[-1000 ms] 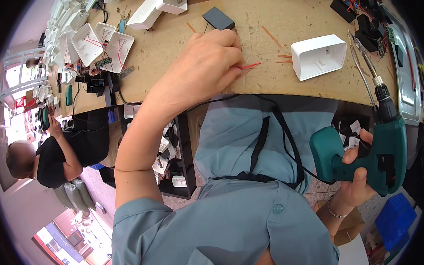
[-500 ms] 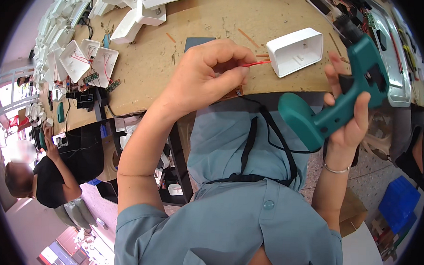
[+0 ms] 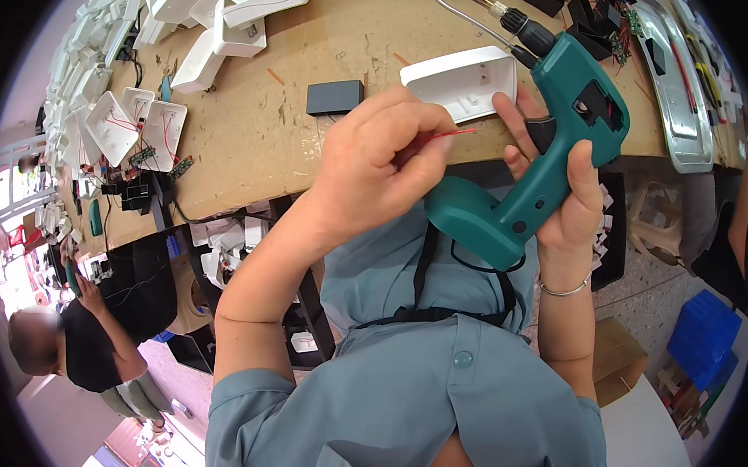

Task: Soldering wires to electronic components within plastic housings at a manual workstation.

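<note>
My left hand (image 3: pixel 377 167) pinches a thin red wire (image 3: pixel 463 132) between thumb and fingers, its loose end pointing right. My right hand (image 3: pixel 571 213) grips a green soldering gun (image 3: pixel 565 71) by the handle, fingers near the black trigger. The gun's metal tip and a curved feed tube point away toward the far left. Behind both hands, an open white plastic box (image 3: pixel 464 83) lies near the table's front edge, partly covered by my left hand and right fingers. A dark grey block (image 3: pixel 335 98) sits just beyond my left hand.
White plastic housings (image 3: pixel 232 39) pile up at the far left. Nearer left, open white shells with red wires (image 3: pixel 115 130) lie beside circuit boards. A metal tray (image 3: pixel 675 121) and black parts (image 3: pixel 596 26) stand right. Another person (image 3: pixel 94 330) works at left.
The soldering gun has moved left and its tip has come into view. The wire's end now lies in front of the box, closer to the gun. The view has shifted a little.
</note>
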The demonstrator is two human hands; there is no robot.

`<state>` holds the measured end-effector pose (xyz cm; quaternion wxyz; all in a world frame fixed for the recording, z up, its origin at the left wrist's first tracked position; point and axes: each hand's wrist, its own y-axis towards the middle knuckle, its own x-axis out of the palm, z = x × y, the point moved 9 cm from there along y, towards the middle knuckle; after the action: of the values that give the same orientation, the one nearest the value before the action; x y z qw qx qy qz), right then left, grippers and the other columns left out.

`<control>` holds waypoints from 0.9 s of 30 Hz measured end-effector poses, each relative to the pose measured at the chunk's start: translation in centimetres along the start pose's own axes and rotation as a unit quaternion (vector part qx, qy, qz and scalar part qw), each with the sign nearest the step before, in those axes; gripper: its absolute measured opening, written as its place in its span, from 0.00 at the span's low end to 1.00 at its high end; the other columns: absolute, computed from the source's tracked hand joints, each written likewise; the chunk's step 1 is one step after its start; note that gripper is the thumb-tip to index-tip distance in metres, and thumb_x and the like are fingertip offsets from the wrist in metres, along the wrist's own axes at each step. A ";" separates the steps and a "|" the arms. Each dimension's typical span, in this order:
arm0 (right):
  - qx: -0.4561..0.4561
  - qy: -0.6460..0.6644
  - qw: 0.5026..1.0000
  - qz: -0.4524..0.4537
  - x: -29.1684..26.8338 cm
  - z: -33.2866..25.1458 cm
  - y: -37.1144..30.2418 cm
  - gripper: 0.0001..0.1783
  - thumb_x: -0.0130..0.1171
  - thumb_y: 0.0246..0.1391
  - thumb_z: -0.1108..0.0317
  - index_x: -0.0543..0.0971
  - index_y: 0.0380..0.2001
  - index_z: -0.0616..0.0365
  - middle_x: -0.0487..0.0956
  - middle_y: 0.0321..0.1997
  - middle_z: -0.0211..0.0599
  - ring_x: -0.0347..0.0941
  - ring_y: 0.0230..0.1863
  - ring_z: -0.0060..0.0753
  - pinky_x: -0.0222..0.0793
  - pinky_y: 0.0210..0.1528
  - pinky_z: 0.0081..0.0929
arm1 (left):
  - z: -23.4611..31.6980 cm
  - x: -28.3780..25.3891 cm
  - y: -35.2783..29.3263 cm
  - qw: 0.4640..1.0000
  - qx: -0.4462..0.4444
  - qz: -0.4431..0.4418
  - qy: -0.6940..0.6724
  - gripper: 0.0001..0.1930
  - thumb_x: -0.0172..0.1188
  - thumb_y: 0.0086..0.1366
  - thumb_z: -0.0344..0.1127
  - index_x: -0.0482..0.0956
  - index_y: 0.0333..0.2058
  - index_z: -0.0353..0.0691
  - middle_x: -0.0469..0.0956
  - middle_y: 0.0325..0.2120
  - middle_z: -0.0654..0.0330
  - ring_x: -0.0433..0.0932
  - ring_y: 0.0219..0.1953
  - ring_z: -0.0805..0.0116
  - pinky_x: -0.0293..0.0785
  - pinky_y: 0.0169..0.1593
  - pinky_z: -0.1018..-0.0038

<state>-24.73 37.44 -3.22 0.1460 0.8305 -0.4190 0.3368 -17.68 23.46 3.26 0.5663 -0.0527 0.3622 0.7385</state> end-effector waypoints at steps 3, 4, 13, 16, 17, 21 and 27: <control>-0.001 -0.002 1.000 -0.018 -0.2 -0.4 -0.2 0.39 0.52 0.53 0.53 0.49 0.61 0.59 0.50 0.64 0.56 0.49 0.64 0.52 0.71 0.48 0.31 | 0.5 0.5 -0.1 0.999 0.016 0.028 0.015 0.07 0.59 0.47 0.22 0.75 0.27 0.37 0.68 0.18 0.62 0.67 0.16 0.72 0.62 0.19 0.77; 0.000 -0.002 1.000 -0.016 -0.5 -0.5 -0.4 0.39 0.52 0.53 0.53 0.49 0.61 0.59 0.50 0.64 0.56 0.49 0.64 0.52 0.71 0.48 0.31 | 0.8 0.4 -0.2 0.999 0.024 0.045 0.016 0.07 0.59 0.47 0.22 0.74 0.27 0.37 0.68 0.18 0.62 0.67 0.16 0.72 0.63 0.19 0.77; -0.077 -0.093 0.993 -0.007 -2.8 -4.4 -3.7 0.42 0.55 0.51 0.52 0.50 0.59 0.66 0.59 0.57 0.64 0.67 0.52 0.53 0.75 0.41 0.31 | 1.0 1.7 -0.6 0.995 0.036 0.082 0.040 0.07 0.62 0.48 0.20 0.75 0.27 0.36 0.70 0.23 0.62 0.66 0.21 0.78 0.61 0.21 0.83; -0.072 -0.139 0.988 0.012 -3.6 -5.5 -5.5 0.43 0.56 0.50 0.51 0.51 0.59 0.67 0.62 0.56 0.62 0.71 0.46 0.45 0.73 0.39 0.30 | 1.3 1.5 -0.7 0.985 0.057 0.133 0.095 0.08 0.63 0.45 0.26 0.75 0.25 0.42 0.69 0.21 0.65 0.68 0.22 0.70 0.58 0.28 0.74; -0.069 -0.174 0.982 0.008 -3.6 -5.7 -6.0 0.42 0.56 0.50 0.51 0.52 0.59 0.64 0.62 0.56 0.60 0.72 0.43 0.39 0.72 0.37 0.28 | 1.1 1.5 -0.5 0.985 0.056 0.132 0.094 0.08 0.63 0.45 0.26 0.75 0.25 0.42 0.69 0.21 0.65 0.68 0.22 0.70 0.58 0.28 0.74; -0.090 -0.245 0.965 0.031 -4.0 -7.0 -8.3 0.42 0.60 0.47 0.52 0.55 0.57 0.68 0.65 0.53 0.61 0.73 0.34 0.34 0.71 0.33 0.23 | 1.3 1.8 -0.5 0.975 0.084 0.146 0.148 0.07 0.63 0.45 0.27 0.75 0.25 0.44 0.70 0.22 0.68 0.68 0.23 0.70 0.52 0.31 0.73; -0.089 -0.277 0.954 0.075 -4.3 -7.6 -10.4 0.43 0.65 0.41 0.53 0.60 0.53 0.72 0.69 0.49 0.61 0.74 0.30 0.32 0.73 0.29 0.19 | 1.2 1.9 -0.8 0.970 0.072 0.148 0.181 0.08 0.63 0.45 0.28 0.75 0.26 0.45 0.71 0.21 0.69 0.67 0.22 0.72 0.49 0.31 0.72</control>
<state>-21.63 50.32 -0.22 0.0717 0.8409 -0.5325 0.0649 -17.24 25.83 2.83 0.3782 -0.0907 0.5151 0.7638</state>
